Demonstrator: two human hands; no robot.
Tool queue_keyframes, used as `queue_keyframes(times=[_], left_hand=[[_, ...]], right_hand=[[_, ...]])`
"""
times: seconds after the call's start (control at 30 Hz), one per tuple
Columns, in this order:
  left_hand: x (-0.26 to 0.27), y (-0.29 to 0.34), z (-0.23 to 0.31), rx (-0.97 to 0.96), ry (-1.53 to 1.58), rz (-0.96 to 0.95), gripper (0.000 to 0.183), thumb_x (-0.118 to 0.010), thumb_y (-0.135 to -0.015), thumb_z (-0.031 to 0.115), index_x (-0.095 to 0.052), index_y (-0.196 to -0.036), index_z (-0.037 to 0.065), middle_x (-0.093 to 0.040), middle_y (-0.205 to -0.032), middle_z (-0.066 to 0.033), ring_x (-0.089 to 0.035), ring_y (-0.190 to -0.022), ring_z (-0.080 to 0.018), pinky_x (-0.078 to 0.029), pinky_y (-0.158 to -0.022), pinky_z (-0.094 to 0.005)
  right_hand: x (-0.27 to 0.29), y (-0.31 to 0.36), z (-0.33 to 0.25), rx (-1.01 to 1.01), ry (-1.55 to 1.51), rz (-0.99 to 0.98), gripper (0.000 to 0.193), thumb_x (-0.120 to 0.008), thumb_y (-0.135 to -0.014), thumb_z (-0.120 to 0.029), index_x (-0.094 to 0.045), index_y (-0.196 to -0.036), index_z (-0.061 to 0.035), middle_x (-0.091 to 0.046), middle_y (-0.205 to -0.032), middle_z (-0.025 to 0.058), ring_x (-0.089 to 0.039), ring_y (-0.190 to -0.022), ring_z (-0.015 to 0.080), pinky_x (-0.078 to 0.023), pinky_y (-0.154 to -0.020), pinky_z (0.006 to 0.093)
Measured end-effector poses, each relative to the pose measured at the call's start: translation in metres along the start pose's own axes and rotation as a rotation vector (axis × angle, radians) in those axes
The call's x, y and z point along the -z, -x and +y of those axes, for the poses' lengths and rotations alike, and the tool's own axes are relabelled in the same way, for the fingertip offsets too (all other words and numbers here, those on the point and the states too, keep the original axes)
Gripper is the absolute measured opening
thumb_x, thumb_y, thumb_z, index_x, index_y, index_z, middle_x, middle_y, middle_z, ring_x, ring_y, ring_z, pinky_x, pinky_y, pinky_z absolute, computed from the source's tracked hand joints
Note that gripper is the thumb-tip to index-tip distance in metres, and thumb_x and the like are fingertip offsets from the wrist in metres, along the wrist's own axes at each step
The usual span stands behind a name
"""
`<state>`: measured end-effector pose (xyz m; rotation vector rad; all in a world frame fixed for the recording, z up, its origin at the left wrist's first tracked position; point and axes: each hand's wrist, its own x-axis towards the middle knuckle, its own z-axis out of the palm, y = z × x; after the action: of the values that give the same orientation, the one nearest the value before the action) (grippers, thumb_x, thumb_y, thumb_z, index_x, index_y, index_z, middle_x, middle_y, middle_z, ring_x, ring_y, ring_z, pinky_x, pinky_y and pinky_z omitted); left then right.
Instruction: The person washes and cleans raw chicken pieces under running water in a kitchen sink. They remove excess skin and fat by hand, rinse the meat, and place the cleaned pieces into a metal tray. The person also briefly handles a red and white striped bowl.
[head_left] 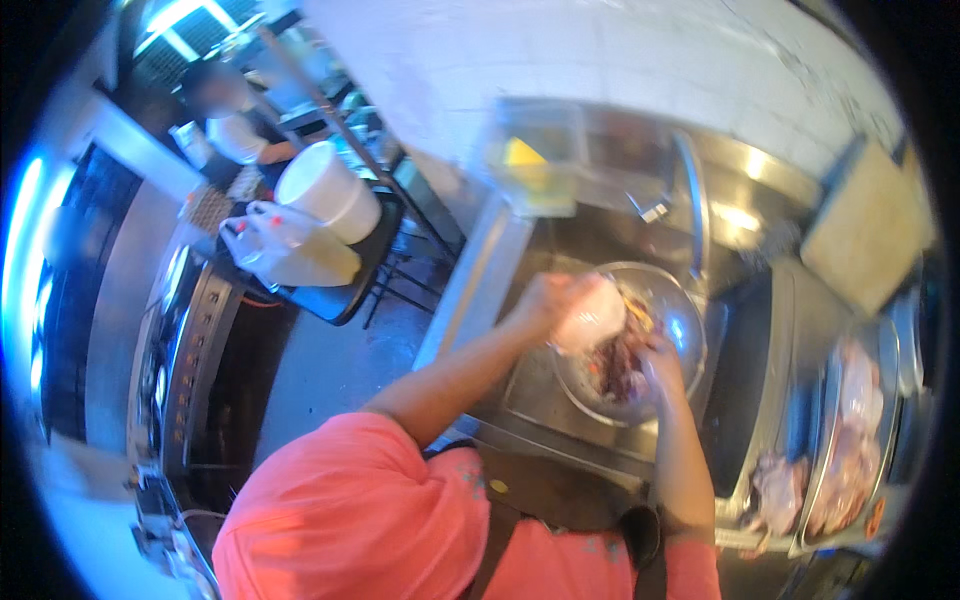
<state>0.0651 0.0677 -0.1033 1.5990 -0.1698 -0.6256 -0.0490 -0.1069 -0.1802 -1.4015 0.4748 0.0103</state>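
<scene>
A round metal bowl [692, 372] sits in the sink in front of me, with dark red pieces of raw meat or offal [622, 378] and some yellowish bits in it. Over its left side, my left hand [552, 305] is closed on a pale pink, smooth, rounded piece of raw poultry [596, 318]. My right hand [660, 365] reaches into the bowl from the right, fingers curled in against the dark red pieces. What those fingers hold is blurred and partly hidden.
A curved faucet [695, 200] rises behind the bowl. On the right are a metal tray [815, 480] of raw poultry [850, 465] and a leaning cutting board [865, 230]. At left, a white bucket [325, 190] and plastic bag [290, 250] stand near another person [235, 125].
</scene>
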Motion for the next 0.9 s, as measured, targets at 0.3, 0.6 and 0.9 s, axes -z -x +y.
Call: queue_keyframes(times=[0.3,0.6,0.9], left_hand=[[-0.005,0.007,-0.001,-0.209,-0.294,-0.148,0.041,-0.059,-0.091,0.043,-0.067,-0.092,0.003,-0.066,-0.078,-0.0032,-0.054,-0.061,-0.0105,-0.045,-0.052,-0.0313],[0.024,0.04,-0.021,-0.832,-0.574,-0.188,0.037,-0.064,-0.08,0.023,-0.06,-0.112,0.005,-0.067,-0.085,-0.0178,-0.064,-0.078,-0.0305,-0.048,-0.069,-0.0404],[0.11,0.099,-0.03,-0.197,-0.76,-0.088,0.051,-0.049,-0.09,0.048,-0.067,-0.076,0.002,-0.064,-0.069,-0.0163,-0.063,-0.069,-0.0312,-0.048,-0.067,-0.0422]], right_hand=[[-0.028,0.032,-0.029,-0.059,-0.694,-0.268,0.034,-0.054,-0.093,-0.035,-0.052,-0.118,-0.0132,-0.062,-0.105,0.0069,-0.06,-0.092,0.0247,-0.051,-0.074,0.0416],[-0.042,0.069,-0.058,0.054,-0.521,-0.203,0.052,-0.062,-0.086,-0.008,-0.04,-0.133,-0.0145,-0.056,-0.117,0.0072,-0.057,-0.104,0.0258,-0.05,-0.083,0.0446],[-0.042,0.025,-0.035,0.123,0.529,-0.021,0.042,-0.067,-0.075,-0.004,-0.054,-0.114,0.0037,-0.062,-0.105,0.0148,-0.061,-0.093,0.0221,-0.05,-0.077,0.0341]])
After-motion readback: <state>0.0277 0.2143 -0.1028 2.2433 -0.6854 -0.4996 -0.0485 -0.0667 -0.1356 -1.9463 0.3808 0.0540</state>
